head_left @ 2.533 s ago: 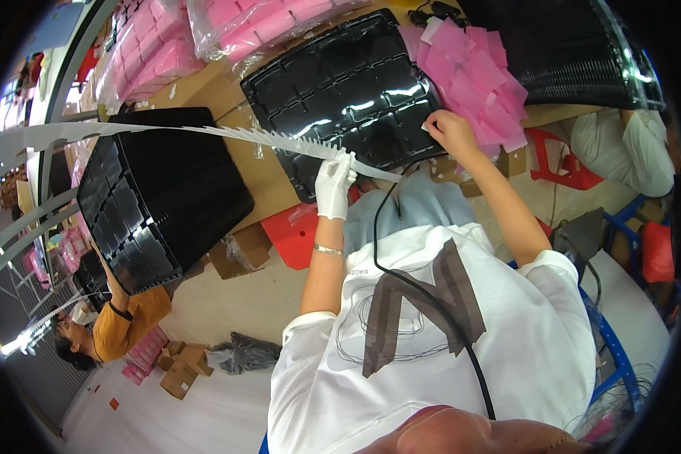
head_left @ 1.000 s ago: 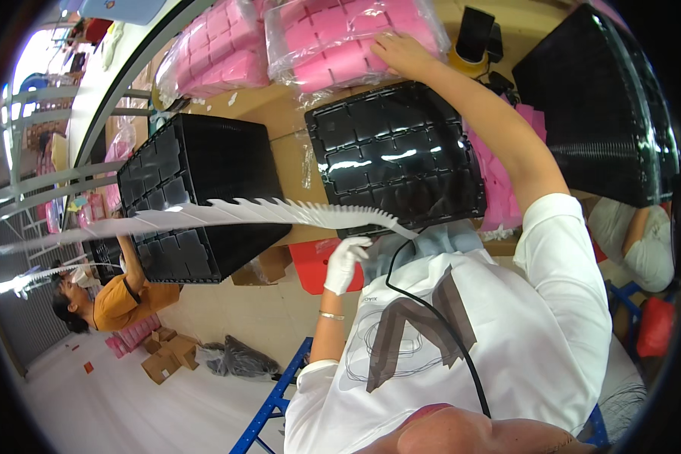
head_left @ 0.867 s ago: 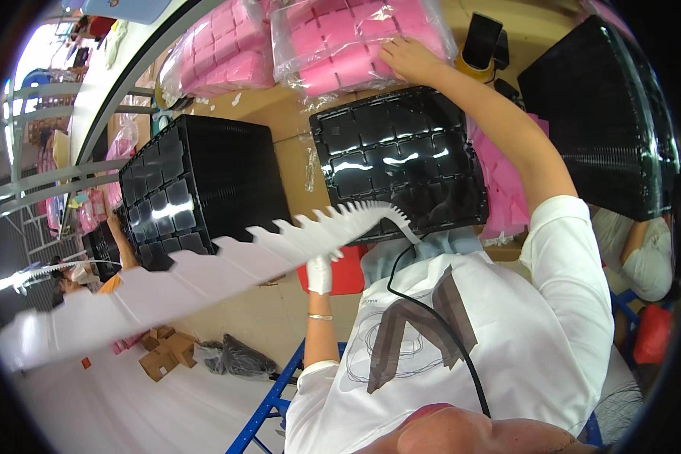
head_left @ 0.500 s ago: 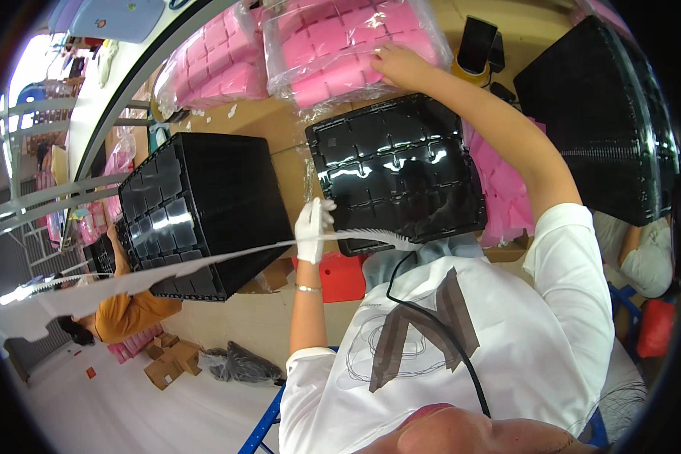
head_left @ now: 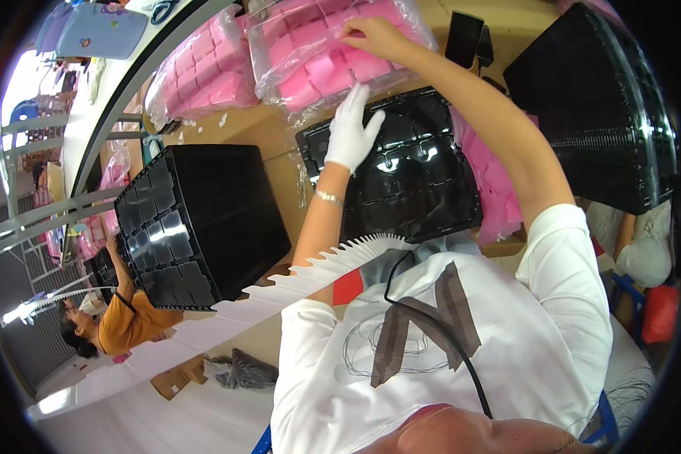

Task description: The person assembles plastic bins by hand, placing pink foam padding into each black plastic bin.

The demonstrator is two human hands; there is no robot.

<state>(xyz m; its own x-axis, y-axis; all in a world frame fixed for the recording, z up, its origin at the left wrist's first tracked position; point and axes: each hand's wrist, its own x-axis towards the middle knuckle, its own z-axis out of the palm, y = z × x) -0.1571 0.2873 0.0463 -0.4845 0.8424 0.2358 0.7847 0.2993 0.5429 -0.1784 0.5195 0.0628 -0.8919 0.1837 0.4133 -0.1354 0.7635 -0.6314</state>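
Note:
My left hand [head_left: 353,130], in a white glove, reaches up over the far left part of a black moulded plastic tray [head_left: 401,181]. Its fingers are stretched and the thumb stands apart. Bare, my right hand [head_left: 372,36] is at a stack of pink sheets [head_left: 303,34] wrapped in clear plastic film beyond the tray. The fingers there are curled and pinched together; what lies between them is too small to make out. A flap of pink sheet [head_left: 327,69] stands up from the stack between the two hands.
Tall stacks of black trays stand left [head_left: 231,219] and right [head_left: 583,113]. Another wrapped pink bundle [head_left: 204,68] lies far left. A loose pink sheet [head_left: 495,181] sticks out beside the tray; a phone [head_left: 464,38] stands behind. A co-worker [head_left: 132,321] in orange is at left.
My left hand has risen from the tray's near left edge toward the pink stack, its fingers opening out. My right hand has moved left and slightly away; a pink flap now stands up.

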